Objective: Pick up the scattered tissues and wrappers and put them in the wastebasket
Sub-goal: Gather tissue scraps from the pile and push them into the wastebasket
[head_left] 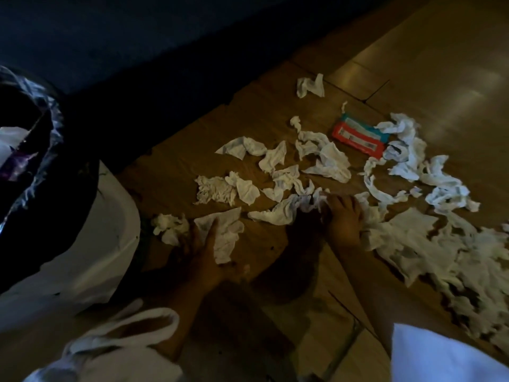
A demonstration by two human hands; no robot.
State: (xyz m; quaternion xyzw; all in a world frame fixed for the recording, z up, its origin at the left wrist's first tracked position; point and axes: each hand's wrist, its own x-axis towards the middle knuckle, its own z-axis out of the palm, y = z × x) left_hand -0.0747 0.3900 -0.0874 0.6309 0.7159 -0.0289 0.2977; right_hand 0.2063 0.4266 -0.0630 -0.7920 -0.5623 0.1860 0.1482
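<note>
Gathering (head view): tissues are being worked on the floor (440,64) w/ both hands; most of the task is judged undone.
Left hand (199,249): laid over a flat tissue (224,235), near the wastebasket; fingers (212,226) seem stretched out on it, but pinch vs. mere press cannot be told, too dark.
Right hand (345,219): fingers curled down into a tissue clump (308,202) at mid-floor; clump appears gripped.
Wastebasket (115,224): at left edge, white body, black liner (46,150) folded over the rim; some white stuff is seen inside.
Wrapper (359,137): red and teal, flat on the floor beyond the right hand, touched by tissues on its right side.
Heap (429,249): torn, matted tissues at right.
Risk 1: thin shreds may be torn or dropped btwn floor and wastebasket if too much is grabbed at once.
Risk 2: small scraps in the heap may be missed, esp. in this dim light.
Risk 3: liner could be dragged off the rim if a loaded hand is pushed in carelessly.
Counts: hands 2; wastebasket 1; wrapper 1 seen; separate tissues approx. a dozen left of the heap; heap itself cannot be counted.
</note>
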